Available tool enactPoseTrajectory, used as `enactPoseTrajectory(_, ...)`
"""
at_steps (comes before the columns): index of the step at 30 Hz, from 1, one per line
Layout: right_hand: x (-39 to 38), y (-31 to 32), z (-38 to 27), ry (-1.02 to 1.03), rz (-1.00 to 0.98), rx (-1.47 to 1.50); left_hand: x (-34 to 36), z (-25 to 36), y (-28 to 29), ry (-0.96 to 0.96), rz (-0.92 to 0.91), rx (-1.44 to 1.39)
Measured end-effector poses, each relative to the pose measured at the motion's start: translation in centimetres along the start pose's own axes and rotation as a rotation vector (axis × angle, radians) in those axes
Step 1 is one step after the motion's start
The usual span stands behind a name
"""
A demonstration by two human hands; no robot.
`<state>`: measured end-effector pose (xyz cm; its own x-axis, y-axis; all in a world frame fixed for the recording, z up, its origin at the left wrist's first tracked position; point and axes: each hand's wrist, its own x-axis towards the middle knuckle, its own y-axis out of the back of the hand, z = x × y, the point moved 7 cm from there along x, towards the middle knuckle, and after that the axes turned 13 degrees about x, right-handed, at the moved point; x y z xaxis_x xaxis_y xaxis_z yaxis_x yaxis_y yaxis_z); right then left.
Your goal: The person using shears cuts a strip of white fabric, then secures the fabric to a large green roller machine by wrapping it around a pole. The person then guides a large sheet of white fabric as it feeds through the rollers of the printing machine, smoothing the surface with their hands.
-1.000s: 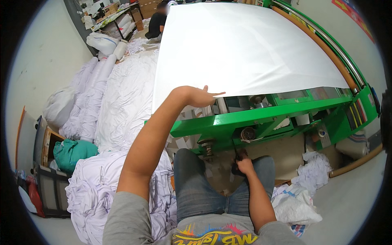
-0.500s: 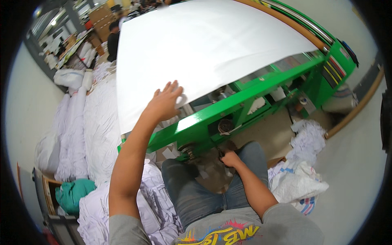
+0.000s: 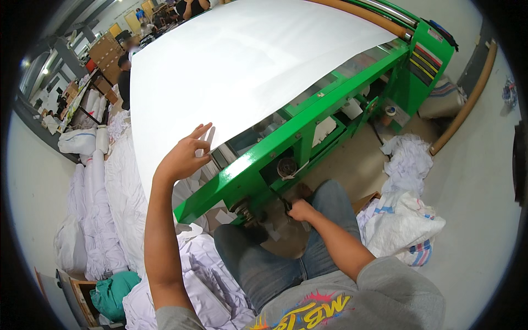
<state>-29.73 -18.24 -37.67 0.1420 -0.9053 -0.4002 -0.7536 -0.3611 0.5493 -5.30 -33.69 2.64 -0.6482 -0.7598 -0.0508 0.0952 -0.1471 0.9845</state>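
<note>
A broad white sheet [image 3: 220, 71] is stretched over a green machine frame [image 3: 308, 124]. My left hand [image 3: 190, 154] is at the sheet's near edge, its fingers spread and partly stretched out. A small pale strip shows between those fingers; whether it belongs to the sheet I cannot tell. Low between my knees, my right hand [image 3: 301, 210] is closed around a dark slender tool [image 3: 286, 204], which points up and left toward the underside of the frame. Its exact kind does not show.
Heaps of white cloth [image 3: 201, 275] lie beside my left leg, and long white rolls [image 3: 99, 220] farther left. A white sack [image 3: 401, 225] and crumpled white material [image 3: 407, 165] are at my right. A brown tube [image 3: 467, 104] leans by the wall. People sit in the far left background.
My view has turned, so the machine appears shifted left. My left hand has drawn back along the sheet's edge and its fingers have changed pose. My right hand keeps the dark tool low.
</note>
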Motion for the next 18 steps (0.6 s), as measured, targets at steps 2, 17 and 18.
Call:
enactPoseTrajectory(2, 0.0, -0.3, 0.1, 0.016, -0.013, 0.019, 0.3, -0.5, -0.4, 0.034, 0.003, 0.003)
enactPoseTrajectory(17, 0.3, -1.8, 1.4, -0.064, -0.203, -0.146, 0.8, 1.3, 0.6, -0.007, -0.001, -0.104)
enactPoseTrajectory(18, 0.0, -1.5, 0.9, -0.099, -0.233, -0.143, 0.8, 1.2, 0.6, -0.008, 0.018, -0.107)
